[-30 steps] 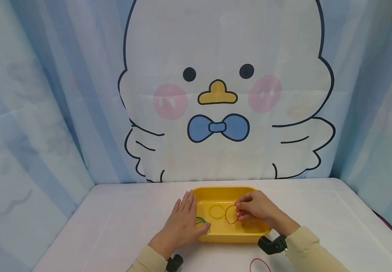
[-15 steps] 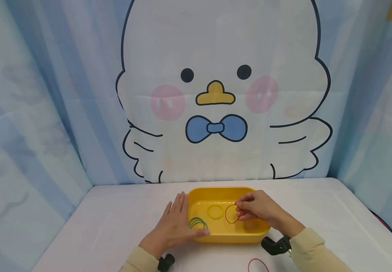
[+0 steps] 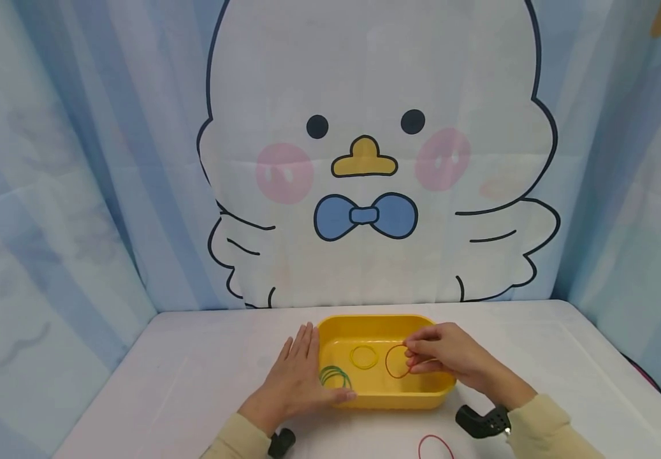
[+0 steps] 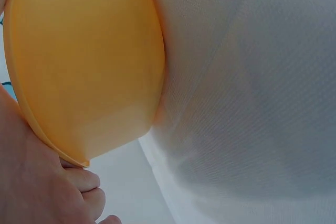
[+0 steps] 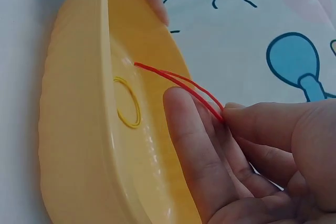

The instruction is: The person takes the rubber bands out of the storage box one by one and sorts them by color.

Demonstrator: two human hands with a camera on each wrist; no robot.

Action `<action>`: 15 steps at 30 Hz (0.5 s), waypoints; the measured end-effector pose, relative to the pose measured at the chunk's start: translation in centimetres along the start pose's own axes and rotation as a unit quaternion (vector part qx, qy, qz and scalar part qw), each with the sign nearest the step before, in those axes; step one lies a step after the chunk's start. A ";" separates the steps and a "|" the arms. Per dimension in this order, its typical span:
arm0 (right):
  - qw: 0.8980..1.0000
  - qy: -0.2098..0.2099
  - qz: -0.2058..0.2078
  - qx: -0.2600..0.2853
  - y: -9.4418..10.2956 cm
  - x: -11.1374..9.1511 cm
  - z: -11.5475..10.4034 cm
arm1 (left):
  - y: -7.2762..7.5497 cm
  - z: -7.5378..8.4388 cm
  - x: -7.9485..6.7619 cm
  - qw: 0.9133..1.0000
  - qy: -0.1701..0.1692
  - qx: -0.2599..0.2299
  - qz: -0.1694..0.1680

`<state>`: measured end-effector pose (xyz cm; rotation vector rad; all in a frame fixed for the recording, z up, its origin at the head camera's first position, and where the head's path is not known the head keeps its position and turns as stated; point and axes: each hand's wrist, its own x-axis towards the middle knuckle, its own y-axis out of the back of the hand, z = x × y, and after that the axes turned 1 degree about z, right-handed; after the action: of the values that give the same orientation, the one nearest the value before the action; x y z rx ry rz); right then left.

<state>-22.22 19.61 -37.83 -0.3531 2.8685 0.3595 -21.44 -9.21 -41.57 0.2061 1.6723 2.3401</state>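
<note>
My right hand (image 3: 447, 357) pinches a red rubber band (image 5: 157, 71) between thumb and fingertips, over the right part of a yellow tray (image 3: 387, 401). The band hangs as a loop to the left of the fingers. My left hand (image 3: 292, 379) rests against the tray's left side, fingers straight along the rim and thumb across the near left corner. Inside the tray, several green rubber bands (image 3: 330, 376) lie by the left thumb. Yellow rubber bands (image 5: 139, 111) lie on the tray floor near the middle.
Another red rubber band (image 3: 433, 436) lies on the white table (image 3: 204, 363) in front of the tray, cut off by the head view's lower edge. A curtain (image 3: 364, 274) with a cartoon bird stands behind the table.
My left hand has shifted left along the tray, showing more of the green rubber bands. My right hand has moved slightly right with the red rubber band still pinched.
</note>
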 end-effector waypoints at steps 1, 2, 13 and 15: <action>1.000 0.000 -0.003 0.001 0.1 -0.1 -0.1 | 0.0 0.0 0.0 1.000 0.000 0.001 0.000; 1.000 0.000 -0.006 0.003 0.2 -0.3 -0.1 | 0.0 0.0 0.1 1.000 0.001 0.002 0.000; 0.999 -0.003 -0.032 0.010 0.5 -2.2 -0.3 | 0.0 0.2 0.1 1.000 0.008 0.000 -0.006; 0.999 -0.005 -0.037 0.010 0.5 -2.6 -0.2 | 0.0 0.2 0.1 1.000 0.008 0.001 -0.005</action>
<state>-19.92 20.55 -36.87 -0.4502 2.8386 0.3167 -21.49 -9.04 -41.50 0.1793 1.6780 2.3389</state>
